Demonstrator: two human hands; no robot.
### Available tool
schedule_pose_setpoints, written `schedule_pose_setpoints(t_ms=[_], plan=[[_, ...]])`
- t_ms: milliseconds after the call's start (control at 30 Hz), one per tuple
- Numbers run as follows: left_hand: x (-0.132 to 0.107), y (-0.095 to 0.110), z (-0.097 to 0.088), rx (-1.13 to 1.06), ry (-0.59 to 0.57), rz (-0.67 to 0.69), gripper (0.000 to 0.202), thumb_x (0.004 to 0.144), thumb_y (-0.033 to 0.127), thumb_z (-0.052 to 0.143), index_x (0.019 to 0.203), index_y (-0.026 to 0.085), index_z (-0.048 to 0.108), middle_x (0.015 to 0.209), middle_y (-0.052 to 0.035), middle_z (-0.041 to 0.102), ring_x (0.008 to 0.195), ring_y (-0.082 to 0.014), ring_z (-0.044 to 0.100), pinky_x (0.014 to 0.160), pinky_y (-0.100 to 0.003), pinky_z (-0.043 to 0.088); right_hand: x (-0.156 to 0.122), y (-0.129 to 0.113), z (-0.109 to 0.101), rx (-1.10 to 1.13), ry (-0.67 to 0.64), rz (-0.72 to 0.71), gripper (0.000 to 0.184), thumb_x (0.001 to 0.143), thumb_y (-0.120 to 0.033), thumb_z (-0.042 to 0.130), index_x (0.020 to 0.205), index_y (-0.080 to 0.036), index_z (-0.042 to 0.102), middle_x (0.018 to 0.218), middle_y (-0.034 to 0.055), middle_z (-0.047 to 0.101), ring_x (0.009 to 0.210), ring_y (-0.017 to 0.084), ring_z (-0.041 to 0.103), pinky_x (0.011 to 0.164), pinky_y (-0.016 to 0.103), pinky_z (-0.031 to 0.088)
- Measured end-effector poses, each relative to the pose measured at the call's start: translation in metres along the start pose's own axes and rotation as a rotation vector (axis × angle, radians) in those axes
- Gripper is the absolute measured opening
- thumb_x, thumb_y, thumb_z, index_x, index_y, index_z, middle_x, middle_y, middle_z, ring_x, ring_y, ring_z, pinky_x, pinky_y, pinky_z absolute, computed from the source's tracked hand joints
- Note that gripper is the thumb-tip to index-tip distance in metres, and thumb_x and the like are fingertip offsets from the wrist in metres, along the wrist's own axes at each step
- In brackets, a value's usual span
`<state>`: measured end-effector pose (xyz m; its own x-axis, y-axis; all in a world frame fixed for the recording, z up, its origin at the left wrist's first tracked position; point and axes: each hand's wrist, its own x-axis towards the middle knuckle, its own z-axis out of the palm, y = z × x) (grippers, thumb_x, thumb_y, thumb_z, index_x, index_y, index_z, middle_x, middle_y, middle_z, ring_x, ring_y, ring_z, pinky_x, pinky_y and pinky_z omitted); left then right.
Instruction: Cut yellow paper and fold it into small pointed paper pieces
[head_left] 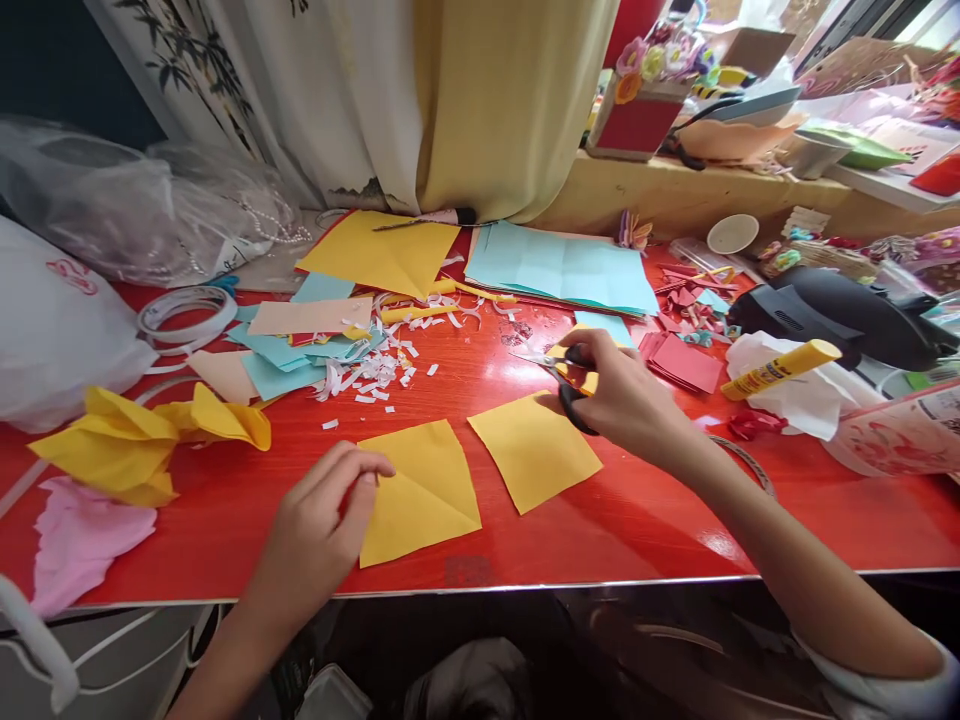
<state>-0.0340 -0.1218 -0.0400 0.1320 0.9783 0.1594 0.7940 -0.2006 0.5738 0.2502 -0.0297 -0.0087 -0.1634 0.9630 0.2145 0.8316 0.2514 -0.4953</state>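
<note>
My left hand (326,510) pinches the left edge of a yellow paper square (424,490) lying near the table's front edge, thumb and fingers closed on it. A faint diagonal crease crosses that sheet. Just right of it lies a second yellow square (536,450), apart from the first. Above this one, my right hand (619,385) grips black-handled scissors (574,395), their blades pointing left. Behind the scissors, partly hidden by the hand, are a small yellow piece and a light blue piece of paper (604,328).
White paper scraps (367,375) and blue paper pieces (281,375) litter the left middle. Larger yellow (382,250) and light blue sheets (559,265) lie at the back. Red squares (682,362), a yellow glue stick (784,370) and a black object (840,315) stand right; crumpled yellow paper (112,445) sits left.
</note>
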Motion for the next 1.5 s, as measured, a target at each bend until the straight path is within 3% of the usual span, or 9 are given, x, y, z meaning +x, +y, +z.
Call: schedule_pose_setpoints(t_ms=[167, 400, 667, 800, 933, 1067, 1200, 1333, 1500], plan=[[0.036, 0.007, 0.016, 0.328, -0.071, 0.167, 0.050, 0.089, 0.045, 0.042, 0.125, 0.011, 0.046, 0.114, -0.0133, 0.051, 0.108, -0.0288, 0.044, 0.095, -0.045, 0.037, 0.030, -0.021, 0.015, 0.084, -0.133, -0.100, 0.039, 0.071, -0.026, 0.062, 0.105, -0.018, 0.047, 0.091, 0.0077, 0.061, 0.080, 0.021, 0.056, 0.070, 0.035, 0.043], [0.074, 0.015, 0.006, 0.371, -0.396, 0.329, 0.028, 0.084, 0.043, 0.052, 0.087, 0.015, 0.055, 0.097, -0.0089, 0.053, 0.098, -0.0258, 0.047, 0.087, -0.041, 0.041, 0.030, -0.029, 0.024, 0.211, -0.068, -0.141, 0.031, 0.075, -0.029, 0.061, 0.101, -0.019, 0.048, 0.078, 0.0021, 0.061, 0.070, 0.016, 0.054, 0.073, 0.033, 0.039], [0.117, 0.044, 0.008, 0.501, -0.391, 0.337, 0.030, 0.089, 0.029, 0.036, 0.093, 0.013, 0.061, 0.096, -0.0128, 0.062, 0.093, -0.0264, 0.053, 0.080, -0.038, 0.038, 0.030, -0.003, 0.028, 0.103, 0.114, -0.054, 0.041, 0.074, -0.024, 0.057, 0.113, -0.018, 0.046, 0.091, 0.0059, 0.063, 0.083, 0.021, 0.058, 0.089, 0.044, 0.028], [0.127, 0.053, 0.004, 0.409, -0.671, 0.365, 0.020, 0.081, 0.023, 0.043, 0.077, 0.019, 0.062, 0.081, -0.0050, 0.066, 0.075, -0.0194, 0.056, 0.070, -0.031, 0.037, 0.030, 0.005, 0.021, 0.217, 0.191, -0.011, 0.031, 0.077, -0.025, 0.053, 0.107, -0.019, 0.050, 0.081, 0.0033, 0.062, 0.075, 0.018, 0.056, 0.079, 0.036, 0.036], [0.129, 0.028, -0.020, 0.301, -0.862, 0.395, 0.027, 0.077, 0.019, 0.043, 0.088, 0.023, 0.067, 0.091, -0.0031, 0.068, 0.081, -0.0178, 0.059, 0.066, -0.025, 0.039, 0.030, 0.013, 0.015, 0.335, 0.175, 0.011, 0.031, 0.079, -0.028, 0.052, 0.109, -0.019, 0.051, 0.076, 0.0015, 0.058, 0.067, 0.015, 0.051, 0.061, 0.028, 0.037], [0.128, 0.010, -0.031, 0.436, -0.615, 0.359, 0.038, 0.073, 0.011, 0.038, 0.090, 0.025, 0.069, 0.097, -0.0042, 0.068, 0.091, -0.0224, 0.057, 0.073, -0.031, 0.039, 0.026, 0.009, 0.027, 0.553, 0.011, -0.009, 0.031, 0.079, -0.032, 0.056, 0.108, -0.020, 0.051, 0.076, -0.0005, 0.056, 0.066, 0.012, 0.050, 0.060, 0.026, 0.037], [0.129, 0.030, -0.015, 0.551, -0.361, 0.394, 0.033, 0.064, 0.006, 0.038, 0.071, 0.021, 0.066, 0.081, -0.0056, 0.067, 0.083, -0.0237, 0.056, 0.066, -0.032, 0.035, 0.018, -0.005, 0.043, 0.910, -0.069, -0.001, 0.037, 0.081, -0.042, 0.056, 0.110, -0.022, 0.048, 0.076, -0.0015, 0.050, 0.064, 0.011, 0.050, 0.051, 0.023, 0.037], [0.136, 0.056, 0.002, 0.267, -0.170, 0.268, 0.021, 0.067, 0.010, 0.037, 0.055, 0.018, 0.052, 0.058, -0.0034, 0.056, 0.058, -0.0160, 0.047, 0.055, -0.029, 0.029, 0.012, -0.012, 0.050, 1.036, 0.009, 0.016, 0.040, 0.082, -0.049, 0.053, 0.112, -0.024, 0.046, 0.074, -0.0021, 0.042, 0.062, 0.011, 0.047, 0.043, 0.020, 0.035], [0.140, 0.053, 0.012, -0.192, -0.185, 0.116, 0.019, 0.076, 0.023, 0.045, 0.066, 0.016, 0.060, 0.057, 0.0002, 0.053, 0.054, -0.0114, 0.044, 0.052, -0.024, 0.032, 0.017, -0.005, 0.050, 0.797, 0.112, 0.003, 0.041, 0.082, -0.040, 0.055, 0.118, -0.022, 0.043, 0.083, 0.0005, 0.049, 0.073, 0.013, 0.050, 0.061, 0.025, 0.044]])
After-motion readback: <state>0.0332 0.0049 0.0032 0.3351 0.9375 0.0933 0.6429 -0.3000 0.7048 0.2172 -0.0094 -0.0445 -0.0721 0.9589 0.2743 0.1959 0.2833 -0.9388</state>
